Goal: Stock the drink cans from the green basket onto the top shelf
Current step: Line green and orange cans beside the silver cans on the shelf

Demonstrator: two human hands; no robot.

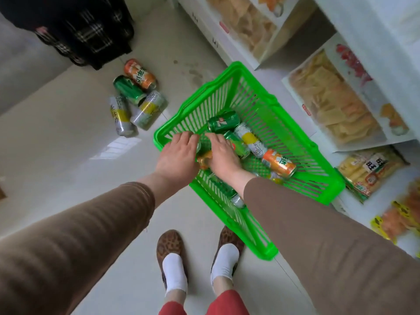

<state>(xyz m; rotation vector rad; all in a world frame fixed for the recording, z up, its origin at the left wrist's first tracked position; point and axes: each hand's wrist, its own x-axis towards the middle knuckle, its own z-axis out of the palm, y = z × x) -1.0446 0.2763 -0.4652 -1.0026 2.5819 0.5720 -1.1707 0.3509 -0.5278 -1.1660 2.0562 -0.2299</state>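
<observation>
The green basket (234, 67) stands on the floor beside the shelves, and both my hands reach into its near left corner. My left hand (179, 153) curls its fingers over a green can (199, 145), most of which it hides. My right hand (223, 155) lies palm down with fingers and thumb round an orange can (204, 160) that shows only between the hands. Several more cans lie loose in the basket: a green one (223, 125), a white and yellow one (248, 139) and an orange one (279, 163). The top shelf is out of view.
Several cans (136, 98) lie in a cluster on the pale floor left of the basket. A black crate (91, 35) stands at the back left. White shelves (302, 92) with snack packs (341, 110) run along the right. My feet (172, 258) stand just before the basket.
</observation>
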